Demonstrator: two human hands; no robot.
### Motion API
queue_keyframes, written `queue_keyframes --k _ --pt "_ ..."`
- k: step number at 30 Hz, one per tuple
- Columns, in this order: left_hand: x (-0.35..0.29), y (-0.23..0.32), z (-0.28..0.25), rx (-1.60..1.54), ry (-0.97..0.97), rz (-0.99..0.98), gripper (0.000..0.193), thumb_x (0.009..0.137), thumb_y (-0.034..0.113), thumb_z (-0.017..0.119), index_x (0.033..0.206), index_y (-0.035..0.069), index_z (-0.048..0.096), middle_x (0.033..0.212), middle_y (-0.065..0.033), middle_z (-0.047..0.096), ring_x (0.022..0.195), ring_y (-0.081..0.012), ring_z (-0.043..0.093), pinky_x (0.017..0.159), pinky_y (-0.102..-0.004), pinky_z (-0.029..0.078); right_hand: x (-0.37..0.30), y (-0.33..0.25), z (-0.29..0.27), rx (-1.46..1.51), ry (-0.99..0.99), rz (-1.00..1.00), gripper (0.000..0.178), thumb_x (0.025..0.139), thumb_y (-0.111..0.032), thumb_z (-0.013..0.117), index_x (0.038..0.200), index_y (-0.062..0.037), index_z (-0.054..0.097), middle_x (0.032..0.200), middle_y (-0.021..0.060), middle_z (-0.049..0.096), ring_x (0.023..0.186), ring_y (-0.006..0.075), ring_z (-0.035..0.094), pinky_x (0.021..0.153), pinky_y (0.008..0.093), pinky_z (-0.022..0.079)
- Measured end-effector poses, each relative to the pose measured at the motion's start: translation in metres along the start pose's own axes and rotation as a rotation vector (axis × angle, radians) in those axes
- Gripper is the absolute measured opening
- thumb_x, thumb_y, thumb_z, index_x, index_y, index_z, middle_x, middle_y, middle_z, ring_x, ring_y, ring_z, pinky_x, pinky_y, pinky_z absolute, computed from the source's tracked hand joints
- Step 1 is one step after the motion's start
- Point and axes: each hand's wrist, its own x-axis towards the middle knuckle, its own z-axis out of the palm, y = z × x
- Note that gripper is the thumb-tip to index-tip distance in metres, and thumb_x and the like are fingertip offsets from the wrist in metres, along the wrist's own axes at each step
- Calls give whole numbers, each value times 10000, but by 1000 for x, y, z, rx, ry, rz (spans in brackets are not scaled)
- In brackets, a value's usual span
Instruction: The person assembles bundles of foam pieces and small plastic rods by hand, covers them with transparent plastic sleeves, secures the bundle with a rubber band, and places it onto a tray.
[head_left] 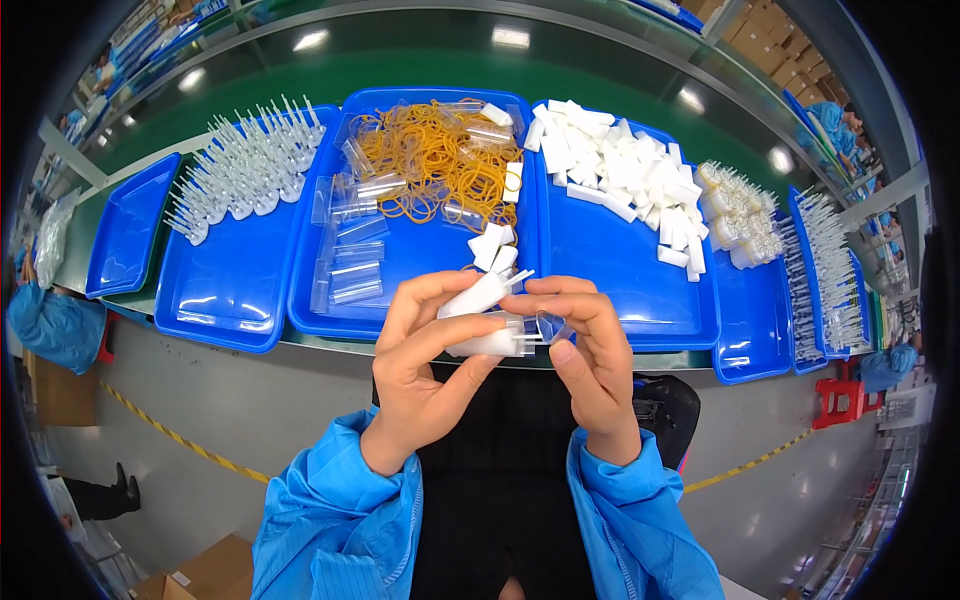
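Observation:
My left hand (420,375) is closed around two white plastic pieces with thin prongs pointing right. The upper white piece (476,297) tilts upward between thumb side and fingers; the lower white piece (490,344) lies nearly level beneath my fingers. A clear plastic sleeve (552,326) is pinched between the thumb and fingers of my right hand (600,365), at the prongs of the lower piece. Whether the sleeve touches those prongs I cannot tell. Just beyond my fingers, a few white blocks (488,246) lie at the near side of the middle blue tray (420,270).
Orange rubber bands (440,150) and clear tubes (355,282) fill much of the middle tray. White blocks (610,160) are heaped in the tray to its right. Pronged white parts (255,165) stand at left, more pronged parts (828,265) at far right, with bundled pieces (740,215) between.

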Motion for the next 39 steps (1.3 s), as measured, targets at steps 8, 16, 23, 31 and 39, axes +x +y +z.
queue_keyframes --k 8,16,23,31,39 --pt "-2 2 2 109 73 -72 319 725 -70 753 1034 4 724 1209 -148 554 1126 -275 587 937 -358 501 -7 -1 -2 70 324 130 292 993 -152 526 1207 39 584 972 81 596 784 81 546 653 196 428" --pt "-1 3 2 196 60 -42 339 689 -83 755 1012 21 738 1176 -146 577 1088 -270 608 921 -364 503 -5 2 0 147 334 158 83 932 -40 616 966 34 631 961 96 615 677 71 536 577 187 423" --pt "-1 1 3 192 50 -53 364 681 -87 759 1023 37 742 1167 -140 592 1067 -259 620 899 -339 514 -4 1 2 182 276 252 80 929 -33 616 939 39 648 935 87 607 662 65 535 567 186 428" --pt "0 3 4 249 63 -36 361 687 -66 776 1029 44 743 1167 -139 596 1050 -253 627 878 -337 520 -4 4 11 200 313 289 99 928 -55 635 915 43 649 881 74 599 601 65 574 479 168 433" --pt "-3 -1 6 261 45 54 295 733 -44 756 1013 48 738 1099 -130 606 895 -233 665 685 -295 555 -6 5 16 133 366 210 83 923 -41 635 908 41 645 888 78 601 608 73 599 495 177 487"
